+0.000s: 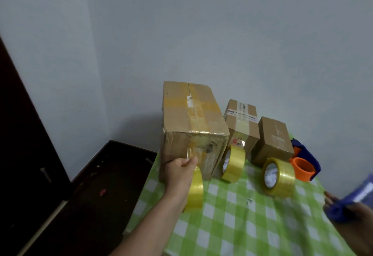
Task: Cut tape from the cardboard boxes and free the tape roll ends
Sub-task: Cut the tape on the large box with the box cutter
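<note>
Tape strip (189, 153), clear and yellowish, runs from the front face of the large brown cardboard box (193, 126) to the yellow tape roll (194, 189) standing on edge just in front of it. Left hand (179, 172) has its fingers (191, 160) pinched together on that strip, close to the box face. Right hand (347, 209) is at the far right edge, blurred, closed around a blue-handled tool (361, 195); can't tell if it's a cutter or scissors, blade not visible.

Step in hand, as I read it: cut this strip so the roll comes free.
- Keep the strip taut with the left pinch; slack tape folds and sticks to itself.
- Bring the blade in between the pinch and the box, away from the fingertips.
- Cut across the strip, not into the cardboard.
- The roll isn't held, so it may tip or roll once released.

Count:
- 3 cardboard boxes: large, medium (242, 122), small (273, 140), in a row along the wall.
- 3 yellow tape rolls: one per box, middle roll (233, 163) and right roll (279, 177) both on edge; the middle one looks tethered to its box, the right one I can't tell.
- 1 orange-and-blue tape dispenser (302, 162), far right.

Everything sits on the green-and-white checked table (232, 225).
</note>
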